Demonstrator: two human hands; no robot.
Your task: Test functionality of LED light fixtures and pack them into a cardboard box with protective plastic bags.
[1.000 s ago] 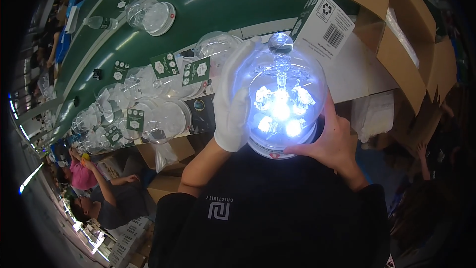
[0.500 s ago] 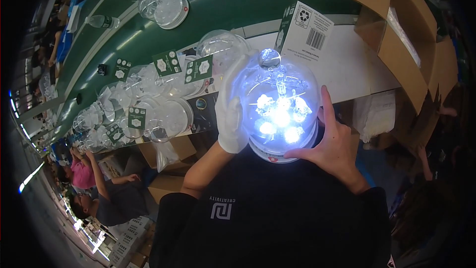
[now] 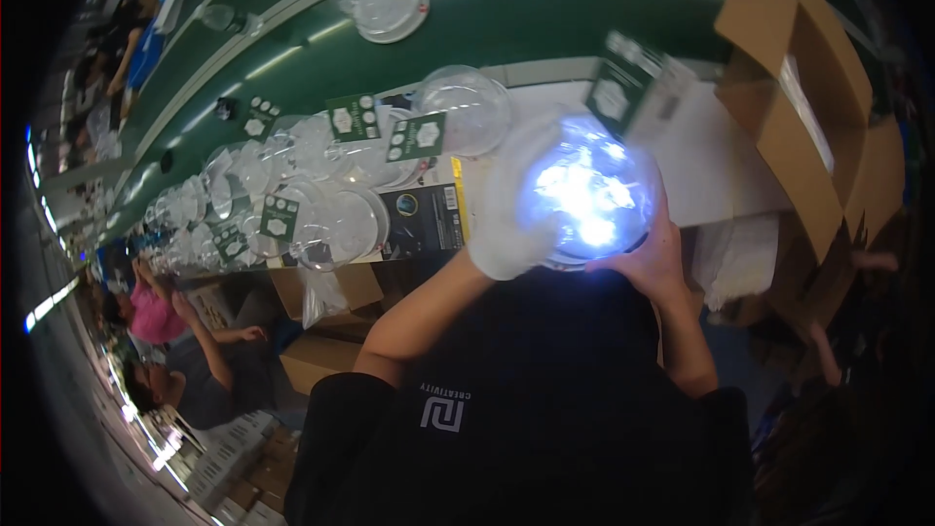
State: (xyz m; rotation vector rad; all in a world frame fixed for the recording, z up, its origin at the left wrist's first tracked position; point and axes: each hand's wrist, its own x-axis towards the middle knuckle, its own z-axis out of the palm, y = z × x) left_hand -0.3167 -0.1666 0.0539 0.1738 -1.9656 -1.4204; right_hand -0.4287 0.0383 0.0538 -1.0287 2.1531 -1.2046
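Between my two hands is a transparent globe ornament (image 3: 599,203), lit from inside by bright white lights. A white glove covers my left hand (image 3: 508,224), which is closed against the globe's left side; motion blurs its fingers. My bare right hand (image 3: 654,255) curves round the right and lower side, its thumb along the lower edge. A green and white card tag (image 3: 623,88) stands by the globe's top, blurred. Just left of my gloved hand, another unlit transparent globe (image 3: 466,109) lies on the worktable.
A row of transparent globes (image 3: 341,224) with green tags (image 3: 417,136) runs down the table to the left. An open cardboard box (image 3: 823,107) stands at right. Beyond, a green conveyor belt (image 3: 526,15) carries another globe (image 3: 390,10). A co-worker in dark clothing (image 3: 234,356) is at lower left.
Both hands have shifted the lit globe right and slightly up, turning or tilting it. The tag swings from facing its white back to showing some green.
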